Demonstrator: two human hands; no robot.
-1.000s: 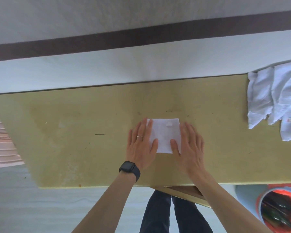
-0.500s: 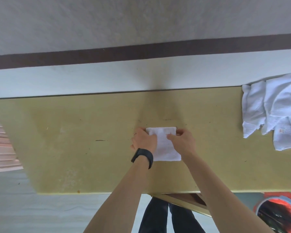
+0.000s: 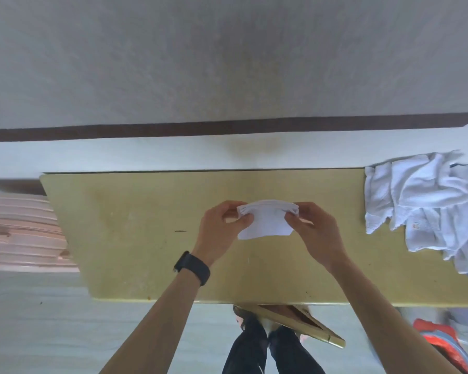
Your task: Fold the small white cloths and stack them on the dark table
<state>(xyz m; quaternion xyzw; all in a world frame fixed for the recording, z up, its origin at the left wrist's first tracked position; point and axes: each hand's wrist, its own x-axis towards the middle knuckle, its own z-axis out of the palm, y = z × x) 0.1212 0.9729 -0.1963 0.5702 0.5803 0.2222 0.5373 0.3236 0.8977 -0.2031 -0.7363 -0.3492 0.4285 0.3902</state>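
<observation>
Our left hand (image 3: pixel 219 230) and right hand (image 3: pixel 314 231) each pinch a far corner of the folded cloth (image 3: pixel 265 222), holding it over the middle of the yellowish table (image 3: pixel 135 238). Farther right, the pile of unfolded white cloths (image 3: pixel 427 201) sits on the table's right end.

- The flat yellow-green bench (image 3: pixel 135 238) stands against a pale wall, its top scuffed and speckled with small marks.
- A rumpled heap of white cloths (image 3: pixel 430 203) lies on its right end, spilling over the front edge.
</observation>
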